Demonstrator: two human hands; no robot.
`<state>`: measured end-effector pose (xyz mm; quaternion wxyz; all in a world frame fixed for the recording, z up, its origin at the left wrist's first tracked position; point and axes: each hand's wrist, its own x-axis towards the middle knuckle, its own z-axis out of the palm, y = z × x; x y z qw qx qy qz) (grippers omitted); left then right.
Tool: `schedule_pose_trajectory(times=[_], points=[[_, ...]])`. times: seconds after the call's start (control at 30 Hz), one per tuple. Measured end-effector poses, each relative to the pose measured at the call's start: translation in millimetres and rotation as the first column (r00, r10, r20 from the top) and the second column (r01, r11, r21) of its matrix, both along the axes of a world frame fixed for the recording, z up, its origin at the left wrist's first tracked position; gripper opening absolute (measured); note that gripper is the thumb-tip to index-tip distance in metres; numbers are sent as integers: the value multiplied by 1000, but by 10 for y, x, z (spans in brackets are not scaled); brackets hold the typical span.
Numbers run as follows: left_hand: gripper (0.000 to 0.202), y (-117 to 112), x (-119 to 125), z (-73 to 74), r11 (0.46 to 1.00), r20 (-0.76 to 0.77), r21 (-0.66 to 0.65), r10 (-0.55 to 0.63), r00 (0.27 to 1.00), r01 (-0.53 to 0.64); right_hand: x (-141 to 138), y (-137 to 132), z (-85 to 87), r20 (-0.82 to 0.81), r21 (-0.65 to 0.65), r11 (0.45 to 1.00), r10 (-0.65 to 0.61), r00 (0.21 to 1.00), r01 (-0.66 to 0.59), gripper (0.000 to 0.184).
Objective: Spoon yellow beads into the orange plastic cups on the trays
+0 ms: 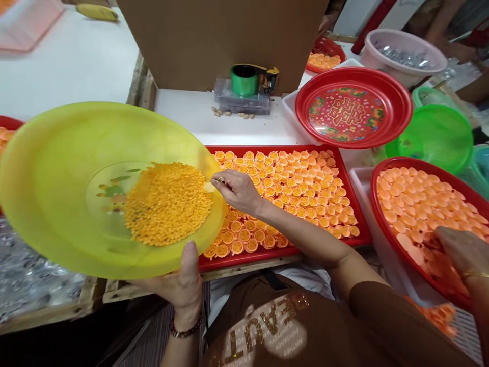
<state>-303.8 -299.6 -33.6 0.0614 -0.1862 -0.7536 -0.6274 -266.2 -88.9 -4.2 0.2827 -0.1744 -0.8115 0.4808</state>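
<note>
My left hand (pixel 187 283) grips the near right rim of a big translucent yellow basin (pixel 57 178), thumb over the edge and fingers beneath. The basin is tilted, with a heap of small yellow-orange pellets (pixel 171 209) on its lower right side. My right hand (pixel 237 191) is closed in a pinch at the basin's right rim, on a small pale yellow scoop (pixel 209 187) beside the pellets. Under that hand lies a red rectangular tray (pixel 290 149), packed with rows of small round orange cups (pixel 250 245); many show yellow pieces inside.
Another person's hand (pixel 456 250) reaches into a red basin (pixel 378 204) of orange round pieces at right. A red round tray (pixel 353 107) and a green basin (pixel 439 137) stand behind. A green tape roll (pixel 244 80) sits on a clear box (pixel 225 98) before a brown board (pixel 221 41).
</note>
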Motion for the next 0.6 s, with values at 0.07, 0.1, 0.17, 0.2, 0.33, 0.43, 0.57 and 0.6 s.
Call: schedule_pose_trajectory(times=[0.07, 0.1, 0.17, 0.2, 0.33, 0.43, 0.57, 0.6], points=[[108, -11, -6, -18, 1000, -30, 1, 18, 999, -18, -48, -38, -56, 54, -31, 1000, 7, 999, -5, 18], [109, -16, -11, -32, 1000, -52, 7, 23, 998, -22, -69, -65, -93, 76, -77, 997, 15, 997, -9, 22], [110, -23, -19, -56, 1000, -78, 19, 19, 997, -17, -96, -117, -173, 96, -225, 974, 34, 995, -12, 29], [110, -26, -20, -65, 1000, -86, 26, 17, 996, -15, -99, -135, -208, 96, -324, 946, 39, 995, -6, 31], [103, -37, -5, -50, 998, -80, 63, 20, 997, -15, -38, -110, -240, 51, -706, 707, -5, 999, 40, 30], [93, -30, 7, 9, 997, -87, 79, -12, 996, 19, 105, 28, -160, 34, -834, 548, -63, 997, 63, 27], [75, 23, -29, 73, 982, -161, 149, -89, 983, 113, 513, 382, -44, 57, -847, 512, -187, 981, 147, 23], [72, 36, -50, 71, 977, -200, 161, -109, 974, 142, 657, 492, -26, 68, -828, 528, -241, 968, 189, 24]])
